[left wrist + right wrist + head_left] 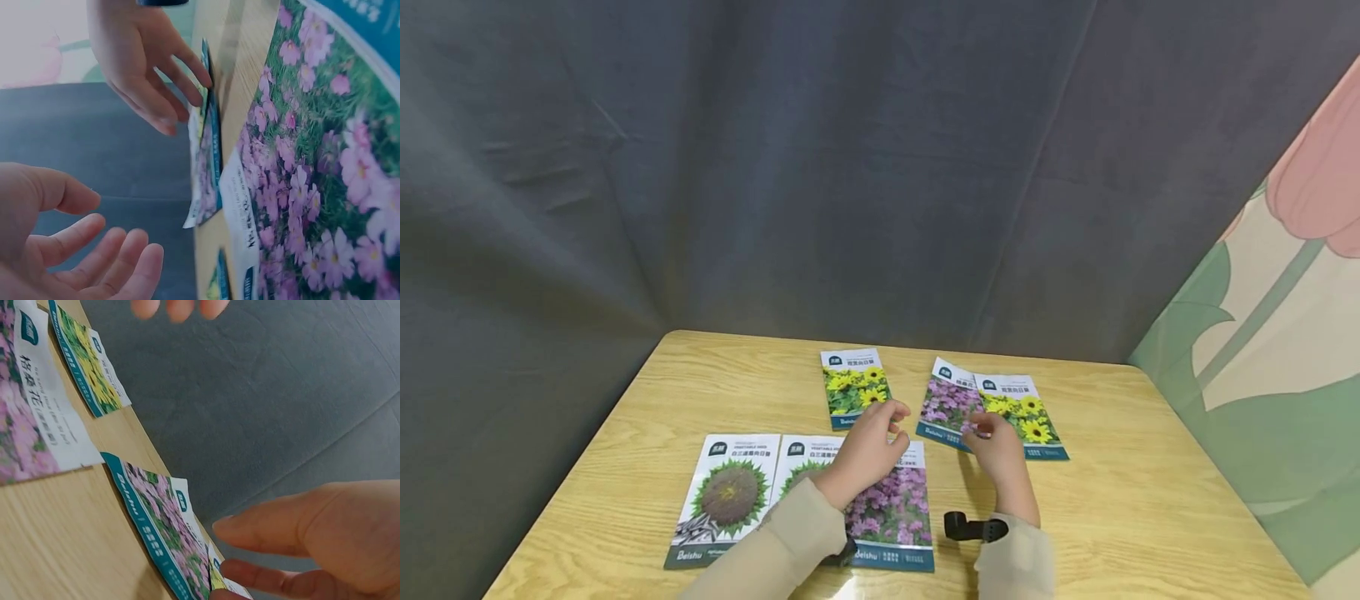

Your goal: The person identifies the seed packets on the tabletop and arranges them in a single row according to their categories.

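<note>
My left hand (868, 450) hovers over the near row of seed packets, fingers loosely curved and holding nothing. Beneath it lies a pink-flower packet (898, 508), partly covered by the hand and sleeve. My right hand (1000, 454) is at another pink-flower packet (946, 408) and a yellow-flower packet (1033, 423), which lie side by side, slightly overlapping. In the right wrist view a gap shows between thumb (262, 528) and forefinger; whether the fingertips touch the yellow packet cannot be told. A second yellow-flower packet (850, 385) lies beyond the left hand.
Two packets with a sunflower head, one at the left (730, 496) and one beside it (797, 473), continue the near row. A grey curtain (850, 183) hangs behind the wooden table (1120, 517). At the right is a wall covering with tulips (1285, 333).
</note>
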`<state>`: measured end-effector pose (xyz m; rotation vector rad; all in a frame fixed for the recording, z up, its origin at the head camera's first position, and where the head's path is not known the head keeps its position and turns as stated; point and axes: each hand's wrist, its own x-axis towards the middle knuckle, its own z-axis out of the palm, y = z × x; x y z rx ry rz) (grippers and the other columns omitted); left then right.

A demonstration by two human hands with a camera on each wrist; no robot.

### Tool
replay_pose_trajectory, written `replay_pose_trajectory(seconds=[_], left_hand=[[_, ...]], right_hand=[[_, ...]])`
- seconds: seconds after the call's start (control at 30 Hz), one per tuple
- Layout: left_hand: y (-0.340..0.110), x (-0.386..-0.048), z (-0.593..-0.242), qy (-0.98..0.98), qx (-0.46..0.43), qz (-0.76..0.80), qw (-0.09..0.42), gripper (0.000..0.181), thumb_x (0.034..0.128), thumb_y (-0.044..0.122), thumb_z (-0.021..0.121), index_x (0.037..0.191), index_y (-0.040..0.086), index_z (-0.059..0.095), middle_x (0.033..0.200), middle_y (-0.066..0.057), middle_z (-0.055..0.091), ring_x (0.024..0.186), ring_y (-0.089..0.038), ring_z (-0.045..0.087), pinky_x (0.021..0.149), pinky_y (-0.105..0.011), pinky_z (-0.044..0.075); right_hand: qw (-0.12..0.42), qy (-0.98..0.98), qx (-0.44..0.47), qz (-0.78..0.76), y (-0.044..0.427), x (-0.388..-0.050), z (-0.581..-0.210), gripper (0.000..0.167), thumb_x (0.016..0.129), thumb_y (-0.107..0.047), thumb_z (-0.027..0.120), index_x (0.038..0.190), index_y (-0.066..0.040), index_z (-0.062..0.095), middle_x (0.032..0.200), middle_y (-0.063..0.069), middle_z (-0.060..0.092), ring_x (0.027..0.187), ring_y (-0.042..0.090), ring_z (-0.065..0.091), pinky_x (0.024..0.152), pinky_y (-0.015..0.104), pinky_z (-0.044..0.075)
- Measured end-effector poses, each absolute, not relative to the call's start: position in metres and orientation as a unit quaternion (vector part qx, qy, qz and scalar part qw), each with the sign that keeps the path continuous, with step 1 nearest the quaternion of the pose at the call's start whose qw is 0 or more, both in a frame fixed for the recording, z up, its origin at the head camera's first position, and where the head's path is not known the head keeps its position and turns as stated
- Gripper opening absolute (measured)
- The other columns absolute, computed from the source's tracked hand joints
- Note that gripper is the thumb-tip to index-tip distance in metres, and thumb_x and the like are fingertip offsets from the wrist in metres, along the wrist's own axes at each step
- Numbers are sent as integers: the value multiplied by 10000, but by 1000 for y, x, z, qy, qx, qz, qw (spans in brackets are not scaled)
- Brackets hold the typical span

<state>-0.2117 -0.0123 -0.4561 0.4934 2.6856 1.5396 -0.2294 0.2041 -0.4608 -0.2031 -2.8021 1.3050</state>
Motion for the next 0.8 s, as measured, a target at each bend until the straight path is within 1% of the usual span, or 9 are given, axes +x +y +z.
replay_pose_trajectory(seconds=[0.07,0.2,0.37,0.63,0.73,0.8], left_hand=[[-10,-219,-457,854,151,498,12,373,1001,70,556,1374,54,551,1310,-174,539,1140,-296,576,849,-430,521],[-6,-232,-461,856,136,498,21,454,990,68,566,1436,13,499,1388,-237,489,1207,-362,551,867,-471,511],[1,-242,-464,839,120,529,55,477,1005,75,571,1462,-7,462,1447,-251,441,1266,-384,524,895,-488,514],[15,-258,-475,811,88,572,84,492,1015,83,569,1465,-63,435,1485,-252,457,1316,-413,508,1023,-521,489],[22,-261,-477,807,74,578,94,493,1012,83,553,1464,-71,433,1470,-265,476,1233,-392,560,991,-511,496],[26,-262,-477,808,64,578,99,490,1013,95,547,1464,-66,439,1463,-261,485,1214,-371,569,984,-507,496]], right_hand=[[17,-904,-73,422,206,-229,-460,381,966,-44,623,1313,103,567,1297,350,553,1207,506,532,975,608,471],[6,-904,-81,420,210,-228,-459,411,971,-49,618,1336,123,542,1324,366,532,1236,518,504,1003,615,451],[-8,-907,-91,412,213,-228,-459,425,981,-59,606,1348,140,526,1349,391,499,1263,532,477,1019,619,441],[-15,-904,-98,416,212,-231,-461,443,976,-46,605,1363,146,507,1382,405,468,1293,536,455,1048,610,430],[-16,-904,-101,415,212,-231,-463,449,978,-46,602,1371,145,499,1380,404,468,1286,534,460,1042,611,433],[-14,-906,-101,411,212,-232,-465,447,978,-46,599,1369,147,498,1368,402,480,1273,533,471,1031,610,442]])
